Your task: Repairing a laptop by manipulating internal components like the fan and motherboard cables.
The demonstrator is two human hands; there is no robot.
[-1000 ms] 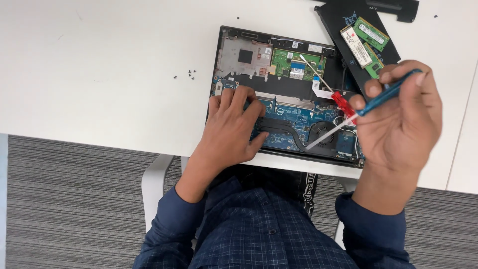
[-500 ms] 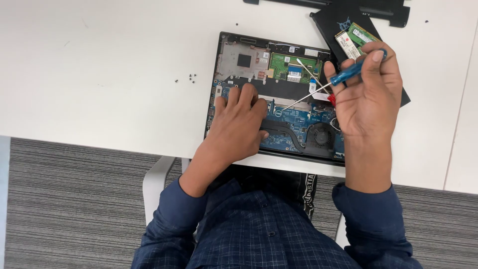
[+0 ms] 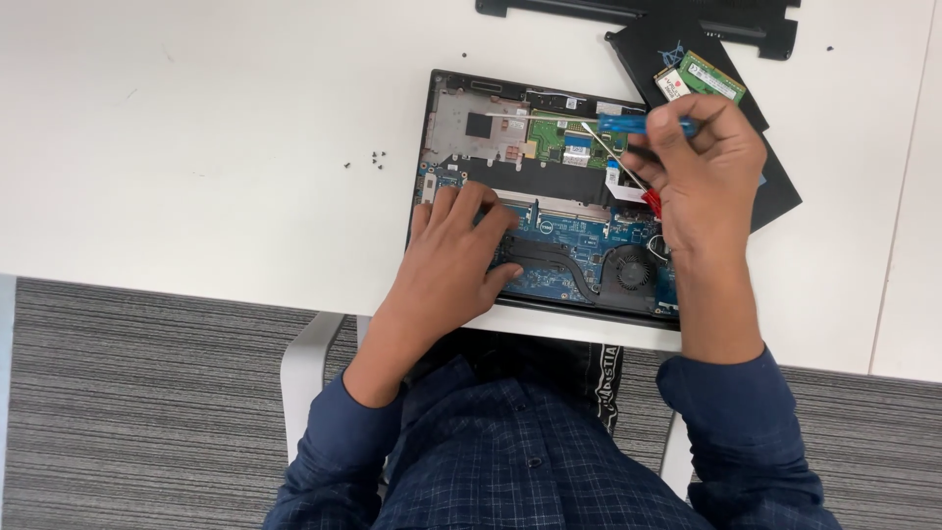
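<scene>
Head view, looking straight down.

Opened laptop (image 3: pixel 549 196) — lies on the white bench (image 3: pixel 196 147) near its front edge, bottom cover off, internals exposed: green circuit board at upper middle, blue board below it, round black fan (image 3: pixel 628 270) at lower right, copper heat pipe running to the fan.

Left hand (image 3: pixel 451 255) — laid flat on the lower left part of the laptop, fingers spread and extended over the blue board, gripping nothing.

Right hand (image 3: pixel 702 182) — above the laptop's upper right part, fingers curled closed around a blue-handled screwdriver (image 3: pixel 628 124). The screwdriver lies nearly level, handle at the fingertips, metal shaft reaching left across the green board. A second tool with a red handle (image 3: pixel 652 203) is tucked under the same hand, its thin shaft angled up and to the left; how firmly it is gripped cannot be told.

Loose screws (image 3: pixel 371 157) — small dark cluster on the bench, well left of the laptop.

Black cover panel (image 3: pixel 667 49) — flat on the bench just beyond the laptop's upper right corner, partly hidden by the right hand. Two green memory modules (image 3: pixel 699 79) rest on it side by side.

Long black plastic strip (image 3: pixel 638 10) — at the far edge of the bench, cut off by the frame.

Person — dark blue checked shirt, seated at the bench; grey striped carpet (image 3: pixel 128 393) below.
</scene>
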